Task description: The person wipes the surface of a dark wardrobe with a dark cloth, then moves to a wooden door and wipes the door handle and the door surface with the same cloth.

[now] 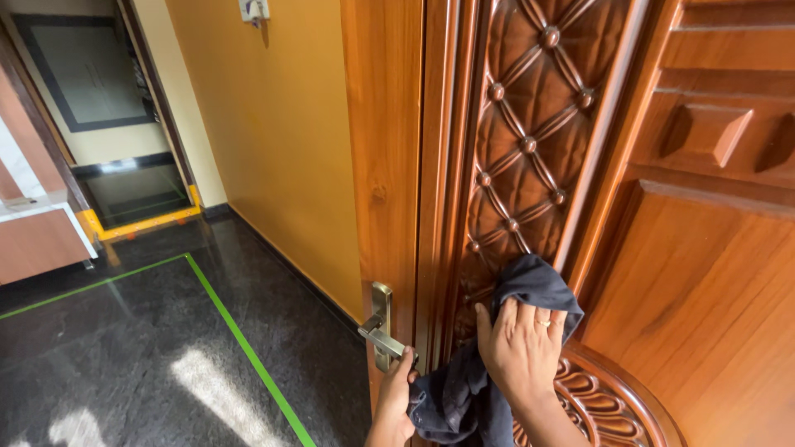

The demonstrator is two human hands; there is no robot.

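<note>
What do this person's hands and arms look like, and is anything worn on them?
Both are bare: no gloves and no sleeves in view. The right hand wears a thin ring on one of its fingers, and the forearm below it is uncovered. The left hand shows no ring or watch.

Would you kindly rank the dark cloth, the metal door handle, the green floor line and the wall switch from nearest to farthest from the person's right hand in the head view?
From the right hand:
1. Dark cloth, pressed under the palm against the carved door.
2. Metal door handle, just left, at the door's edge.
3. Green floor line, farther left on the dark floor.
4. Wall switch, high up, top left.
</note>
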